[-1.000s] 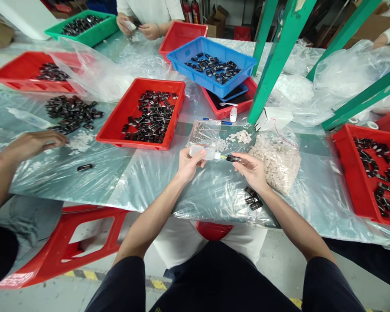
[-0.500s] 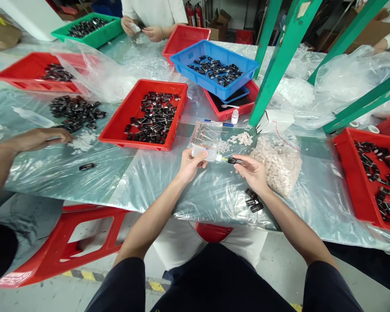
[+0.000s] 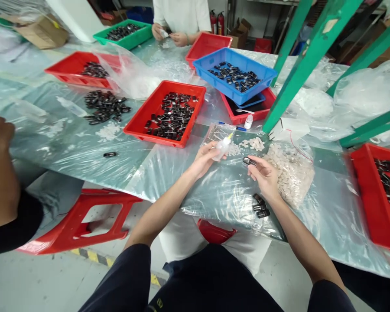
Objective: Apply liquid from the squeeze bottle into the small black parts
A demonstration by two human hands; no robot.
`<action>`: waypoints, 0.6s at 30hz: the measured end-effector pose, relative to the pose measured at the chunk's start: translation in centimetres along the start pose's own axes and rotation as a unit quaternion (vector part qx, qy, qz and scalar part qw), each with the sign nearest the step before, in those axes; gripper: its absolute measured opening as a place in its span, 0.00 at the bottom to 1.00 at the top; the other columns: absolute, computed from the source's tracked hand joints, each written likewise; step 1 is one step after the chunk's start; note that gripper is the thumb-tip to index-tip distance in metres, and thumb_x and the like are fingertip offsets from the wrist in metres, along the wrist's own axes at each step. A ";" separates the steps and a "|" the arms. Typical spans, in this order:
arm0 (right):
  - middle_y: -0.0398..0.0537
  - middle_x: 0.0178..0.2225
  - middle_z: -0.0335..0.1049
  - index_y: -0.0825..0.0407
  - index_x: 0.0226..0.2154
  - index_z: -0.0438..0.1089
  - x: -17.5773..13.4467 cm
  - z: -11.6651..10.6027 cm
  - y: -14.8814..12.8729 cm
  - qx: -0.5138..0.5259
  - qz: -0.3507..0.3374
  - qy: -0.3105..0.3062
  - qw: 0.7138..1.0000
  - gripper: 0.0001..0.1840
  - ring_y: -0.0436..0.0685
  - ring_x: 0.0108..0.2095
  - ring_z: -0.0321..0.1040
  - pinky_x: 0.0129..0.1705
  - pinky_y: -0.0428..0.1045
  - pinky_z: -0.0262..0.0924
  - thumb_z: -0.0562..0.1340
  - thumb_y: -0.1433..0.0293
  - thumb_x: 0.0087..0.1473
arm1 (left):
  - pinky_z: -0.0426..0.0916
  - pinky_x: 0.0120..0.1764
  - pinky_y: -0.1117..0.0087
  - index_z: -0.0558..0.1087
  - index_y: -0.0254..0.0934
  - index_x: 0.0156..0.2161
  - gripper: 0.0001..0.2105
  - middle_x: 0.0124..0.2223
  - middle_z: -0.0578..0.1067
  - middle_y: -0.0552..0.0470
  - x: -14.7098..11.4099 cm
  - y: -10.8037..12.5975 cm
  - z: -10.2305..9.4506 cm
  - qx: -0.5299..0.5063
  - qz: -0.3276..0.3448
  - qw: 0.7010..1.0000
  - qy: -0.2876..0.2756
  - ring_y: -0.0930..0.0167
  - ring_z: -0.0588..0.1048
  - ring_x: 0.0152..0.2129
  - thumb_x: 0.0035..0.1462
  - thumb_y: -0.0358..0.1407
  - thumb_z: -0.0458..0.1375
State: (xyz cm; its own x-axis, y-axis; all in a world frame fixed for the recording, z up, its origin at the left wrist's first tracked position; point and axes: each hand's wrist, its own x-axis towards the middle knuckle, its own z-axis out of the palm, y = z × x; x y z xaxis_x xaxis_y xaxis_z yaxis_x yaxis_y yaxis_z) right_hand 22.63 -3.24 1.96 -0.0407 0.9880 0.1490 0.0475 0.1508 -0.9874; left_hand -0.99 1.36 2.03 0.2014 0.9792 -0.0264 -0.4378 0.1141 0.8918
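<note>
My left hand (image 3: 206, 158) is closed around a translucent squeeze bottle (image 3: 221, 149), whose yellowish tip points up and to the right. Between the thumb and fingers of my right hand (image 3: 263, 172) is a small glossy black part (image 3: 249, 161); its exact kind is unclear. The bottle tip stands apart from that part. Small white pieces (image 3: 255, 144) lie just beyond my hands, beside a clear bag of thin metal pins (image 3: 216, 132). Several similar black parts (image 3: 260, 207) rest below my right hand, and a bag of pale pieces (image 3: 290, 173) sits to its right.
A red tray (image 3: 134, 132) of black parts stands ahead to the left. Farther back, a blue tray (image 3: 199, 71) rests on a red one. Green posts (image 3: 292, 93) rise at the right, near another red tray (image 3: 365, 195). A co-worker's arm (image 3: 0, 173) reaches in from the left.
The bottle has pulled away from the black part and tipped upward in my left hand. The co-worker's arm at left has drawn back, and the view has shifted left.
</note>
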 end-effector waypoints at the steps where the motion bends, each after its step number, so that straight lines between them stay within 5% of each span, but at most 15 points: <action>1: 0.42 0.27 0.71 0.50 0.50 0.79 0.0 0.0 0.0 -0.002 -0.001 0.002 1.000 0.22 0.51 0.24 0.66 0.26 0.48 0.60 0.71 0.56 0.57 | 0.73 0.36 0.69 0.76 0.35 0.43 0.26 0.37 0.83 0.46 0.0 -0.2 -0.1 0.017 0.008 1.000 -0.008 0.66 0.82 0.32 0.43 0.47 0.76; 9: 0.42 0.24 0.71 0.48 0.50 0.79 -0.1 0.0 0.5 0.004 -0.014 0.004 1.000 0.21 0.51 0.21 0.63 0.22 0.47 0.56 0.72 0.58 0.56 | 0.74 0.52 0.58 0.74 0.36 0.54 0.25 0.50 0.82 0.38 -0.1 -2.4 -0.7 0.247 0.107 0.957 -0.109 0.59 0.82 0.48 0.53 0.39 0.72; 18: 0.42 0.25 0.71 0.49 0.49 0.78 0.2 0.2 0.7 0.009 -0.005 0.005 1.000 0.21 0.51 0.21 0.63 0.21 0.47 0.56 0.73 0.57 0.56 | 0.74 0.52 0.57 0.71 0.40 0.65 0.33 0.57 0.80 0.39 -0.4 -1.7 -1.1 0.394 0.120 0.897 -0.162 0.56 0.80 0.53 0.55 0.40 0.71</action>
State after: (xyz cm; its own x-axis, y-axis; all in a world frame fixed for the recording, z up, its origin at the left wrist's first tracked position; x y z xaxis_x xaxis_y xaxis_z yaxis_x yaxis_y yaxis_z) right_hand 22.48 -2.98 1.27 -0.0321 0.9866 0.1601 0.0299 0.1611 -0.9865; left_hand -1.31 0.98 0.02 0.4842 0.8447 0.2280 0.2264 -0.3727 0.8999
